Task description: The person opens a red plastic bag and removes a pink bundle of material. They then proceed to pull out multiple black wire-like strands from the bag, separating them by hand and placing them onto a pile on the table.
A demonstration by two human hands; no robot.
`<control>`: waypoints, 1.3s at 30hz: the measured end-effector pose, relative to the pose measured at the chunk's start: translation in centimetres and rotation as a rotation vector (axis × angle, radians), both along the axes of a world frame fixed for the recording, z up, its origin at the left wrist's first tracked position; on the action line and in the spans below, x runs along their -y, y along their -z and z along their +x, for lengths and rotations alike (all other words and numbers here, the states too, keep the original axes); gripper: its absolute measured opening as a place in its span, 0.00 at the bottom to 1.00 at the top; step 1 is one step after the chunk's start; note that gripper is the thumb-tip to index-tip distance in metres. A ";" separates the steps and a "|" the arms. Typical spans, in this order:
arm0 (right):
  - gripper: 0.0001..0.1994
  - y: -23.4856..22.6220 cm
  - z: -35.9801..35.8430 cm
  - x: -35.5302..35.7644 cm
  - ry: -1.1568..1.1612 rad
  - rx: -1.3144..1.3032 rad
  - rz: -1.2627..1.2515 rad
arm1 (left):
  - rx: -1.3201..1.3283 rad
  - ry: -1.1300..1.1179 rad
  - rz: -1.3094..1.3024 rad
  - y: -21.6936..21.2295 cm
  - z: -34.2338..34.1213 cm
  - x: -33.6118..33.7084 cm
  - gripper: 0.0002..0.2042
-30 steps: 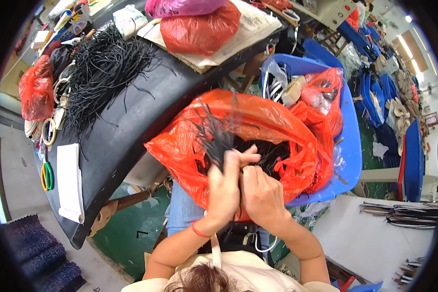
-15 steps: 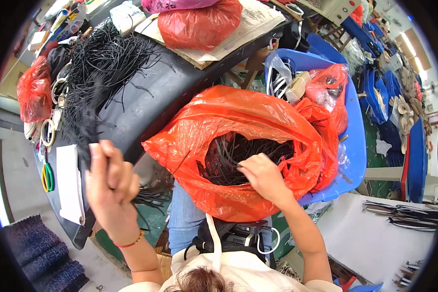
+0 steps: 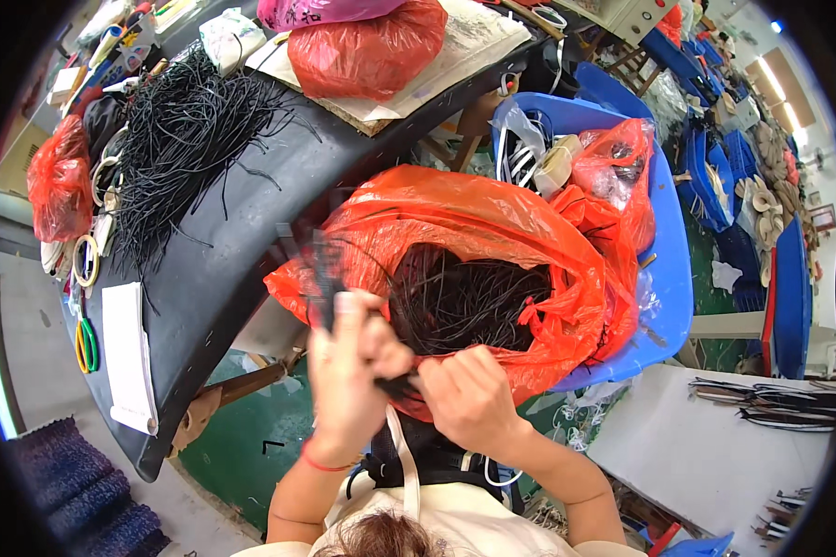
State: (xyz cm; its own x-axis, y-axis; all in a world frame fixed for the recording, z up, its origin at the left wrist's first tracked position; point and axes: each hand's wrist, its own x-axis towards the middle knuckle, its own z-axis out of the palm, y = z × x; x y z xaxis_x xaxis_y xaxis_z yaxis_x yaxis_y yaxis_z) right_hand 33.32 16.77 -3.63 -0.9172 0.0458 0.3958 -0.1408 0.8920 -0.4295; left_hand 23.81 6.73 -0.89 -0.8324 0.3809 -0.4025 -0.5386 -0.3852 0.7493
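- Black thin cords (image 3: 469, 302), tangled, fill an open orange plastic bag (image 3: 492, 223) on the person's lap.
- Left hand (image 3: 348, 367) in a closed grip on a blurred cord bundle (image 3: 323, 278).
- Right hand (image 3: 469, 395) pinches cords by the bag's rim.
- Blue crate (image 3: 669, 278) behind holds the bag; more cords (image 3: 181, 139) lie on the black counter (image 3: 251, 241).

At ten o'clock I see a loose heap of black cords (image 3: 190, 130) on the dark surface (image 3: 251, 241). A white paper pad (image 3: 127, 357) lies at eight o'clock, a red bag (image 3: 367, 51) at twelve, and a blue bin (image 3: 669, 269) at three.
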 end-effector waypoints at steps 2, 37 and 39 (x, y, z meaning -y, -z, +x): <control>0.02 1.3 0.6 -0.9 -0.029 0.005 0.022 | -0.134 -0.045 -0.086 -2.4 -1.5 2.6 0.14; 0.06 2.1 0.7 -5.9 -0.138 0.090 -0.317 | 0.061 0.349 0.099 -2.9 -0.8 4.3 0.13; 0.07 4.7 -1.8 -8.7 0.115 0.029 0.011 | -0.031 0.171 0.177 -4.1 -0.8 6.4 0.13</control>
State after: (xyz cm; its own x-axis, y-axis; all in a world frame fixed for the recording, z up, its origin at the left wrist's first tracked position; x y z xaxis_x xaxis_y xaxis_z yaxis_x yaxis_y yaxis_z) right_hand 31.47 25.48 -8.29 -0.9170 0.1476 0.3705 -0.0248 0.9061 -0.4223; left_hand 23.05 0.33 3.23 -0.7607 0.5795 -0.2922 -0.5849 -0.4170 0.6957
